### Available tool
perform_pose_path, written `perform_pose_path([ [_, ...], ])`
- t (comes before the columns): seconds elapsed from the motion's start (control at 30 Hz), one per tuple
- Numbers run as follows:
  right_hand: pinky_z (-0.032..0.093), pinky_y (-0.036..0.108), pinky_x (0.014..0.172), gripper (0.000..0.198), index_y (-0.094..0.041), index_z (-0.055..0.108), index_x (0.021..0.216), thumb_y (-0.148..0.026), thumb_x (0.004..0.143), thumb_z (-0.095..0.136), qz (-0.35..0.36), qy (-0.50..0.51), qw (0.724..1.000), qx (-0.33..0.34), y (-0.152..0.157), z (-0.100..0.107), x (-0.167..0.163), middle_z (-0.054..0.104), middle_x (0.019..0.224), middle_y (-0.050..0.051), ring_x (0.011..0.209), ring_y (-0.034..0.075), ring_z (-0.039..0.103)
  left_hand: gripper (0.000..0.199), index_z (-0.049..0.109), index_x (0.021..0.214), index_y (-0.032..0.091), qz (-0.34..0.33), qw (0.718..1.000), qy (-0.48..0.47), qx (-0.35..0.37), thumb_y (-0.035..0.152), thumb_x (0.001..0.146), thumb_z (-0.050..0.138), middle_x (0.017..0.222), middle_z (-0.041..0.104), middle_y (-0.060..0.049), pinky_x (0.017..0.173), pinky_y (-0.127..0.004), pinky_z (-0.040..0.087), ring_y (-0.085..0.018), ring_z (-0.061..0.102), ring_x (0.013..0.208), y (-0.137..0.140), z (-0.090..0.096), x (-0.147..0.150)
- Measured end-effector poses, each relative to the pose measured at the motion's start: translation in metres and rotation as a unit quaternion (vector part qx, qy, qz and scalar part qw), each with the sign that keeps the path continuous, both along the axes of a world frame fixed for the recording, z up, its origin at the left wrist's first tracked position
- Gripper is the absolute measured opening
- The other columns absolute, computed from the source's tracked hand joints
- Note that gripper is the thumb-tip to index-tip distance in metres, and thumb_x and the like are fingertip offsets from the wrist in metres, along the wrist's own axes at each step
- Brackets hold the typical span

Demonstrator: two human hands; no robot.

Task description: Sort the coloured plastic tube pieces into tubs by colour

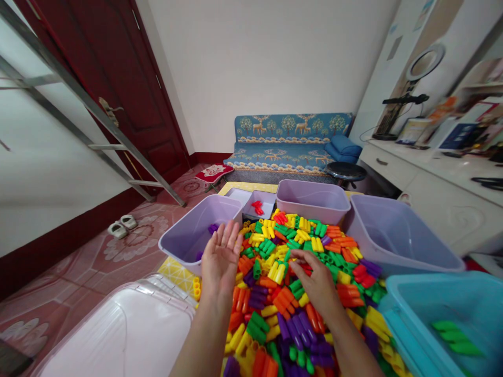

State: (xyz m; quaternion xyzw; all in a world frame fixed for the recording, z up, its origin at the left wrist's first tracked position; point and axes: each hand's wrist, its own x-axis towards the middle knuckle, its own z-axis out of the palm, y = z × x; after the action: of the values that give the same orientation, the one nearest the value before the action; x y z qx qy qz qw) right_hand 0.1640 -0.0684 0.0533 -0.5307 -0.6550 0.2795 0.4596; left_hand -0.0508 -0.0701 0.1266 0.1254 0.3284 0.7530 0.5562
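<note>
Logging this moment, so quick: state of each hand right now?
Left hand: open, palm up, nothing on it.
Right hand: fingers partly curled at a green piece; whether it is held cannot be told.

Got plastic pieces point(285, 302) heaped right in front of me, left tub point(192, 225) and right tub point(396, 225) flanking them. Couch point(283, 152) sits behind, door's point(121, 84) off left.

Beyond R hand point(317, 280), blue sofa point(275, 152) is sitting nr wht wall point(275, 57); L of that hand, red door point(126, 89) is standing.
</note>
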Motion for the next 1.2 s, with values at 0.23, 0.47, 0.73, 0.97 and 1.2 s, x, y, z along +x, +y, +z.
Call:
perform_pose_path([
  [0.23, 0.051, 0.035, 0.078, 0.026, -0.022, 0.067, 0.098, -0.038, 0.080, 0.058, -0.015, -0.069, 0.998, 0.002, -0.002, 0.012, 0.015, 0.070, 0.094, 0.005, 0.082, 0.021, 0.066, 0.074, 0.060, 0.125, 0.027, -0.199, 0.658, 0.724, 0.056, 0.036, 0.056, 0.084, 0.121, 0.061, -0.014, 0.098, -0.050, 0.041, -0.035, 0.055, 0.114, -0.011, -0.035, 0.008],
  [0.47, 0.050, 0.031, 0.064, 0.048, -0.029, 0.064, 0.117, -0.034, 0.070, 0.068, 0.019, -0.229, 0.973, -0.014, -0.009, 0.015, 0.021, 0.067, 0.107, 0.003, 0.072, 0.018, 0.064, 0.073, 0.050, 0.134, 0.031, -0.191, 0.602, 0.767, 0.117, 0.018, 0.066, 0.072, 0.124, 0.057, -0.010, 0.097, -0.046, 0.042, -0.030, 0.053, 0.113, -0.008, -0.059, 0.037],
  [0.73, 0.047, 0.042, 0.092, 0.059, -0.028, 0.054, 0.128, -0.019, 0.070, 0.061, 0.050, -0.142, 0.988, -0.041, -0.002, 0.007, -0.001, 0.059, 0.127, 0.004, 0.109, 0.026, 0.059, 0.043, 0.064, 0.113, 0.021, -0.154, 0.732, 0.646, 0.154, 0.014, 0.071, 0.067, 0.114, 0.065, -0.008, 0.094, -0.040, 0.045, -0.025, 0.058, 0.106, 0.005, -0.073, 0.049],
  [0.97, 0.052, 0.037, 0.083, 0.033, -0.021, 0.060, 0.107, -0.026, 0.074, 0.060, 0.061, 0.057, 0.993, -0.081, -0.002, 0.002, 0.000, 0.069, 0.104, 0.006, 0.092, 0.022, 0.066, 0.028, 0.067, 0.106, 0.019, -0.128, 0.768, 0.615, 0.120, 0.027, 0.078, 0.067, 0.099, 0.068, -0.005, 0.075, -0.029, 0.048, -0.018, 0.062, 0.085, 0.008, -0.079, 0.052],
  [1.2, 0.052, 0.034, 0.071, 0.038, -0.021, 0.061, 0.115, -0.037, 0.081, 0.057, 0.027, 0.013, 0.994, -0.106, -0.005, 0.006, 0.010, 0.071, 0.090, 0.004, 0.075, 0.021, 0.067, 0.034, 0.061, 0.123, 0.023, -0.145, 0.753, 0.625, 0.147, 0.029, 0.090, 0.051, 0.125, 0.063, -0.007, 0.101, -0.037, 0.041, -0.021, 0.055, 0.116, 0.003, -0.074, 0.050],
])
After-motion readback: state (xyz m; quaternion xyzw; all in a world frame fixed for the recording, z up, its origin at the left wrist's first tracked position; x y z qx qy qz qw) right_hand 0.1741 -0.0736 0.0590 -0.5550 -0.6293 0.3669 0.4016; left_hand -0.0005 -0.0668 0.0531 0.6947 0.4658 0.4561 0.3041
